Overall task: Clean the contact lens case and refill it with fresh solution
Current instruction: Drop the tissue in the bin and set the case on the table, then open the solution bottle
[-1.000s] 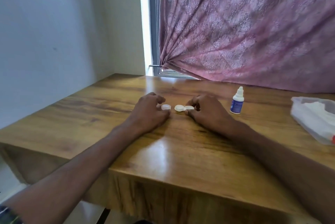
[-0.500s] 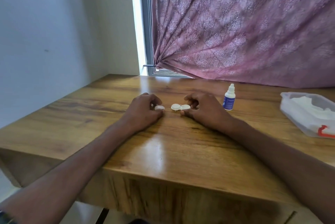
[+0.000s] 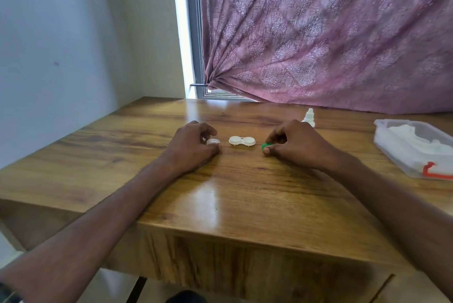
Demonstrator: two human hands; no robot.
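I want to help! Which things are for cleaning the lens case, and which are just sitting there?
For the job: lens case; white cap in left hand; green cap in right hand; solution bottle.

Just there: plastic box; curtain.

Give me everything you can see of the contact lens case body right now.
The contact lens case body is white, plastic-looking, two round wells joined by a short bridge into a figure-eight. Both wells are uncapped; whether they hold liquid cannot be told. It lies flat on the wooden table, lengthwise left to right, on tiny feet. Nothing touches it: the left hand holds a white cap beside it, the right hand a green cap.
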